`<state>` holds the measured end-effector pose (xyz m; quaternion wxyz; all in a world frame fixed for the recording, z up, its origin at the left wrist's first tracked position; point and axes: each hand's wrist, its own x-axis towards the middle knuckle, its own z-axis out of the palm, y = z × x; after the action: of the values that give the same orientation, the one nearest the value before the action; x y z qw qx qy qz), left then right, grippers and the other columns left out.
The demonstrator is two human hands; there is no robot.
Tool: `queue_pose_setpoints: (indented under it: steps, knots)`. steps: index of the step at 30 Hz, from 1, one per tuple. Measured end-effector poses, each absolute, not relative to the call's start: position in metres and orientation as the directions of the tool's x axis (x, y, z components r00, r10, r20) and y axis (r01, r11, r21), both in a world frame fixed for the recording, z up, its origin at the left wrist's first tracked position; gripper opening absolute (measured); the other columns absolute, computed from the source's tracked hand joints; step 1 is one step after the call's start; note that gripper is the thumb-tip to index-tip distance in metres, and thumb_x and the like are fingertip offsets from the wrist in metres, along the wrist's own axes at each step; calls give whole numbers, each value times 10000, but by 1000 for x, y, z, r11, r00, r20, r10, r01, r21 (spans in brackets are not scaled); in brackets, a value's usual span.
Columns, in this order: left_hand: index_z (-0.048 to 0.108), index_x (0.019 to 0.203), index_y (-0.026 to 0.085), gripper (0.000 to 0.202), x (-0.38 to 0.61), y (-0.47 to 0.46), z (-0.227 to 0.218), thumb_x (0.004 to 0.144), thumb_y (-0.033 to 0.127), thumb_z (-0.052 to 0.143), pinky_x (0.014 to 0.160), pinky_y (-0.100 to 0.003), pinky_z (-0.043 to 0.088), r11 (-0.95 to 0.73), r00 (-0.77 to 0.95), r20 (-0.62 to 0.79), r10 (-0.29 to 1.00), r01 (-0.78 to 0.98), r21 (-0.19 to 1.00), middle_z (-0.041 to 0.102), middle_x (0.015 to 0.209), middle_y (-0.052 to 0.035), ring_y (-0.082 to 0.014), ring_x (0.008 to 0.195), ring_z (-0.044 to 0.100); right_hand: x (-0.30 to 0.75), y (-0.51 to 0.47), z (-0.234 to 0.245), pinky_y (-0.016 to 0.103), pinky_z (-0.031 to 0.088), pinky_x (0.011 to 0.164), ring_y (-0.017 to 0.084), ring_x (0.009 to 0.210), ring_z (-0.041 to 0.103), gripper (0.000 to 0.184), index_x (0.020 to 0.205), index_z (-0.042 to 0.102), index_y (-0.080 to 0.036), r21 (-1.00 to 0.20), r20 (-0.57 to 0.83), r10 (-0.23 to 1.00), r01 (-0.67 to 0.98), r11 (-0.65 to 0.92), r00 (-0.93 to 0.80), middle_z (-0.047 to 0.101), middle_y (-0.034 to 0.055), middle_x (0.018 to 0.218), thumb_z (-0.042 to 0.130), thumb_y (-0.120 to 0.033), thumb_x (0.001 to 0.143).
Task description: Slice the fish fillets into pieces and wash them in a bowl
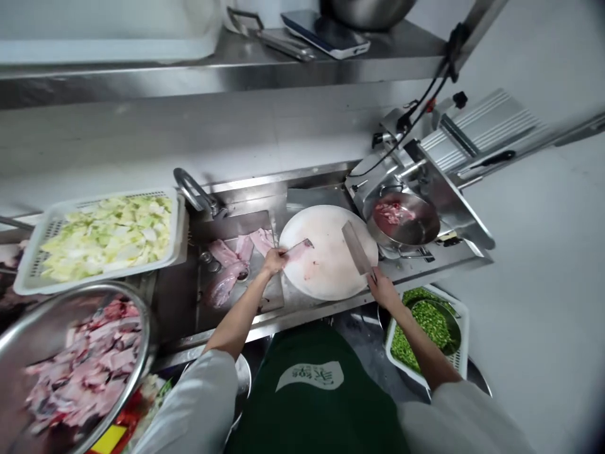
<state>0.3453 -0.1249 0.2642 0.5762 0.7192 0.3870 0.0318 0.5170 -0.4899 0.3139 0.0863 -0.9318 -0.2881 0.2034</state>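
"How far along does it look?"
"Chopped pink pieces (104, 359) lie in the big round steel bowl (42, 321); pale pink slabs (224, 287) in the steel sink (255, 221) seem uncut."
"And the hands?"
"The left hand (275, 260) grips a pinkish strip (299, 251) on the round white board (326, 239); the right hand (382, 288) clasps a broad steel cleaver (358, 249)."
"What's unclear?"
"Fingers hide the strip's end, its dark edge is hard to identify, and the bowl is cut off."

The right hand (384, 291), at the cutting board (331, 271)'s lower right edge, hides most of the cleaver (358, 249)'s handle. The metal bowl (45, 328), far left of the board, is cut off by the frame.
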Motion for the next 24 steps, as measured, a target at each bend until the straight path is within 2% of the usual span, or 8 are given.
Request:
queue_pose_setpoints:
  steps: [3, 8, 10, 13, 15, 17, 20, 24]
  knots:
    - [854, 938, 111, 290, 373, -140, 263, 723, 103, 658, 563, -237, 477, -66, 721, -408, 559, 530, 845, 737, 677, -19, -141, 523, 590, 521, -502, 313, 317, 465, 796, 291, 979, 743, 360, 1397, 567, -119, -233, -350, 554, 502, -833, 756, 776, 172, 1056, 411, -302, 1130]
    - [865, 934, 184, 259, 429, -172, 267, 740, 121, 707, 927, -322, 565, -376, 852, -262, 454, 450, 810, 827, 1025, -81, -274, 1000, 741, 532, -507, 313, 309, 457, 786, 274, 971, 753, 305, 1253, 626, -104, -150, -403, 574, 567, -810, 713, 766, 197, 1080, 381, -246, 1140]
    - [852, 929, 183, 196, 425, -175, 266, 778, 142, 734, 1043, -384, 532, -485, 828, -233, 510, 501, 717, 807, 1100, -134, -327, 1160, 703, 537, -509, 315, 303, 455, 790, 268, 992, 751, 298, 1236, 634, -113, -140, -402, 610, 612, -778, 683, 760, 198, 1115, 379, -231, 1135]
    - [819, 1061, 155, 235, 385, -170, 258, 855, 265, 789, 1127, -497, 489, -441, 677, -168, 716, 626, 642, 715, 1315, -201, -392, 1335, 598, 548, -498, 321, 305, 459, 789, 274, 988, 753, 315, 1252, 626, -103, -128, -411, 616, 626, -769, 672, 762, 195, 1073, 374, -256, 1140]
    - [745, 1257, 151, 407, 350, -166, 250, 903, 347, 789, 1053, -472, 552, -303, 533, -167, 829, 680, 668, 670, 1368, -199, -349, 1262, 648, 557, -478, 330, 307, 462, 790, 277, 982, 755, 341, 1266, 616, -103, -138, -404, 624, 630, -764, 669, 767, 194, 1050, 355, -288, 1151]
    - [642, 1372, 162, 503, 320, -167, 241, 944, 394, 767, 858, -363, 619, -36, 407, -311, 859, 653, 756, 711, 1223, -146, -236, 994, 735, 565, -447, 342, 306, 464, 797, 279, 989, 754, 368, 1282, 605, -112, -157, -361, 654, 649, -745, 664, 773, 194, 1068, 329, -324, 1162]
    - [628, 1198, 157, 475, 294, -172, 232, 899, 465, 832, 615, -236, 571, 397, 355, -550, 756, 419, 817, 711, 879, -27, -122, 652, 674, 570, -399, 356, 303, 466, 820, 286, 1025, 749, 425, 1324, 575, -106, -195, -221, 710, 684, -703, 668, 774, 202, 1107, 273, -365, 1175]
    - [610, 892, 153, 495, 287, -177, 231, 703, 406, 991, 566, -218, 553, 535, 379, -558, 738, 176, 826, 677, 692, 12, -101, 551, 626, 560, -364, 348, 309, 472, 861, 285, 1042, 748, 440, 1345, 572, -83, -206, -232, 751, 723, -659, 618, 771, 214, 1130, 262, -350, 1183]
